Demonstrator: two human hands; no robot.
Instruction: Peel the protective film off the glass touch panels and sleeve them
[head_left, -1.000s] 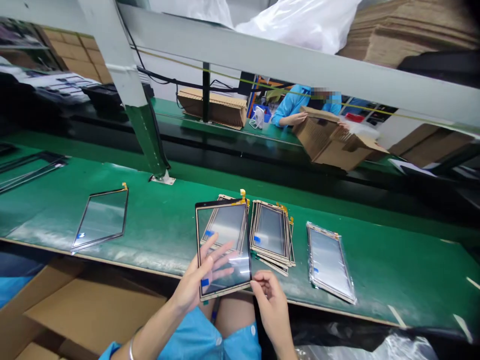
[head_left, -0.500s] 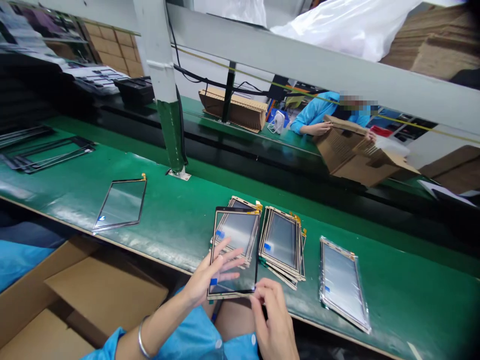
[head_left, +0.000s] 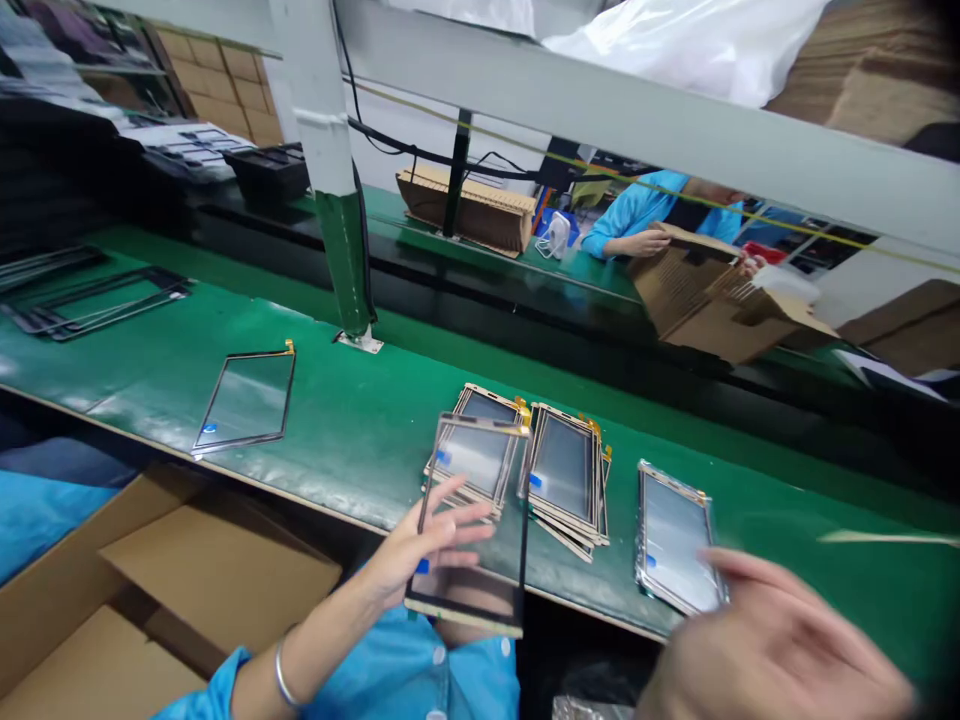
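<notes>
My left hand (head_left: 420, 550) holds a black-framed touch screen panel (head_left: 502, 530) from beneath, its spread fingers showing through the clear glass. A small blue tab marks the panel's left side. Behind it on the bench lie a stack of similar panels (head_left: 487, 405) and another stack (head_left: 566, 470) with orange flex tails. My right hand (head_left: 772, 640) is smeared by motion, low at the right, in front of a film-wrapped panel (head_left: 675, 530). Whether its fingers hold anything is unclear. A thin pale strip (head_left: 889, 538) shows beyond that hand, blurred.
A single panel (head_left: 251, 400) lies left on the green bench (head_left: 360, 420). Black frames (head_left: 97, 300) sit farther left. An open cardboard box (head_left: 225, 560) stands below the bench edge. A post (head_left: 330, 200) rises at the back. Across, a co-worker (head_left: 645, 215) handles cardboard (head_left: 697, 300).
My right hand has left the panel's lower corner and swung right. The pale strip now shows at the far right. My left hand keeps the panel, now tilted a little differently.
</notes>
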